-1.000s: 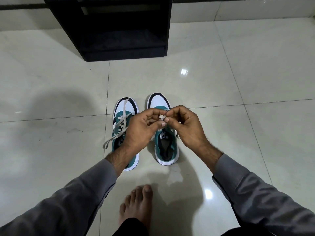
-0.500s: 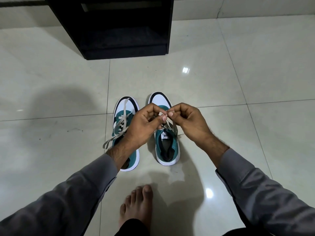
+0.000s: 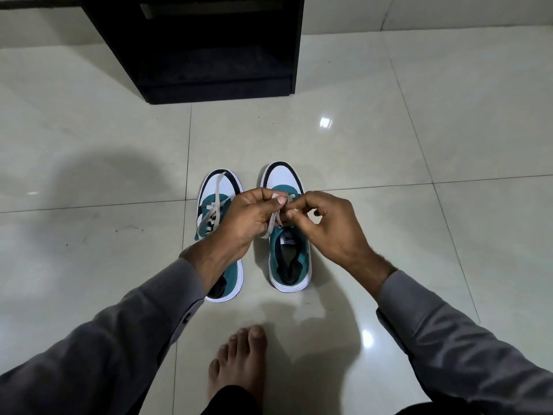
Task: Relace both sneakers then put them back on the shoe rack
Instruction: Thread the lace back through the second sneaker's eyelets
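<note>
Pinching lace [image 3: 276, 218] above unreadable tongue label [image 3: 288, 238].

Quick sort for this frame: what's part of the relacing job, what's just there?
Part of the job:
- left sneaker, lace loose
- right sneaker
- lace pinched by left hand and right hand
- shoe rack, black, beyond the sneakers

Just there:
- bare foot
- tiled floor
</note>
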